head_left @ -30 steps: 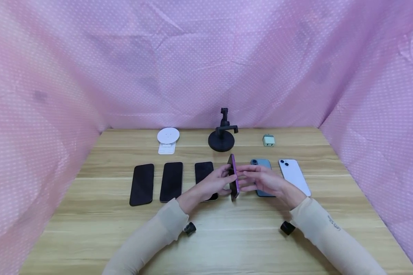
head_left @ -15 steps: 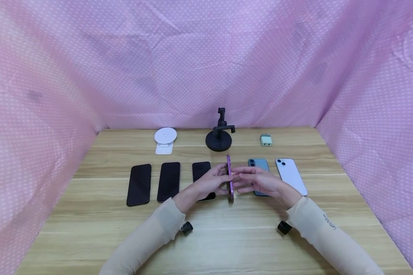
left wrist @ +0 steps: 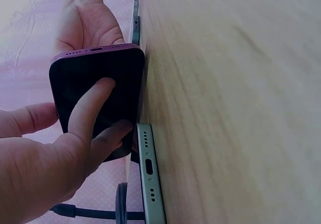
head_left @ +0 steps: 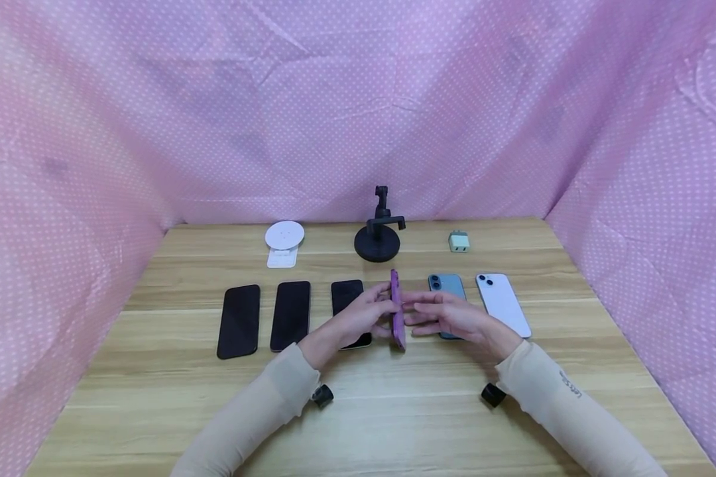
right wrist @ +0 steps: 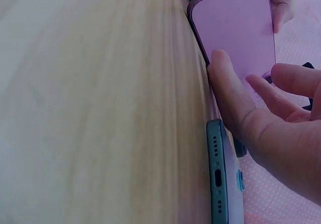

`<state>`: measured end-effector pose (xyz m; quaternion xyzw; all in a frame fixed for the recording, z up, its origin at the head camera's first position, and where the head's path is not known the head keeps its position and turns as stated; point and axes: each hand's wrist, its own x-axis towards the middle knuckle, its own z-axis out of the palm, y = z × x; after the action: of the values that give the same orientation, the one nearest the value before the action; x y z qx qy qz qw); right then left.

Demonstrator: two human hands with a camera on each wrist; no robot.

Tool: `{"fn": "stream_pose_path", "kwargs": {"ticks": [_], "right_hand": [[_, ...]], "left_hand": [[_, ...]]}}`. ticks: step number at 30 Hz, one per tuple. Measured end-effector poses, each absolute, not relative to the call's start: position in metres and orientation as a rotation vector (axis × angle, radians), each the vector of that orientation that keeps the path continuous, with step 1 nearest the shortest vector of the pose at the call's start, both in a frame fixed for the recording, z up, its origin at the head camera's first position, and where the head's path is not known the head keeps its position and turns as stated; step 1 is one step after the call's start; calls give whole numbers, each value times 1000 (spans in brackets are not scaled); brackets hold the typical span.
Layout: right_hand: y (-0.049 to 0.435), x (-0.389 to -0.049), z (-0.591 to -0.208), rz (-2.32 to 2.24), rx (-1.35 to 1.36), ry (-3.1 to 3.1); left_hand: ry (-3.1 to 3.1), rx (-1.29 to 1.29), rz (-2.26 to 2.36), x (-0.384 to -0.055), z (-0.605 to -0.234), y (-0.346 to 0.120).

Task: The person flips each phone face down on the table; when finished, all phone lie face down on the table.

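A purple smartphone (head_left: 397,324) stands steeply on its long edge at mid-table, its purple back turned toward the right hand. My left hand (head_left: 358,318) grips it from the left, fingers spread on the black screen (left wrist: 80,91) and thumb at the upper edge. From the other side, my right hand (head_left: 456,315) holds its nearly straight fingers against or close to the back; exact contact is hard to tell. Under the left hand lies a phone (head_left: 346,295) screen up. Beneath the right hand is a blue phone (head_left: 450,285), back up.
Two black-screened phones, one outer (head_left: 238,322) and one inner (head_left: 290,316), lie to the left. At right is a white phone (head_left: 504,305). Along the back stand a white round charging stand (head_left: 284,235), a black phone stand (head_left: 377,244) and a green plug adapter (head_left: 459,242). Pink cloth (head_left: 358,132) surrounds the table.
The purple phone has rolled in my hands, so its screen has turned out of the head view and its purple back now shows. The whole scene has shifted slightly left in the head view.
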<state>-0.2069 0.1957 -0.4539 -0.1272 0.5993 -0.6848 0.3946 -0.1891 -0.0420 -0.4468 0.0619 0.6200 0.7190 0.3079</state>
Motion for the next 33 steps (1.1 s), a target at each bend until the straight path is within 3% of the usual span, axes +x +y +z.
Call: {"fn": "stream_pose_path", "kwargs": {"ticks": [33], "right_hand": [[194,-212,-452,-1736,-233,1615]], "left_hand": [[1706,82,1874,-193,-446,-49]]}}
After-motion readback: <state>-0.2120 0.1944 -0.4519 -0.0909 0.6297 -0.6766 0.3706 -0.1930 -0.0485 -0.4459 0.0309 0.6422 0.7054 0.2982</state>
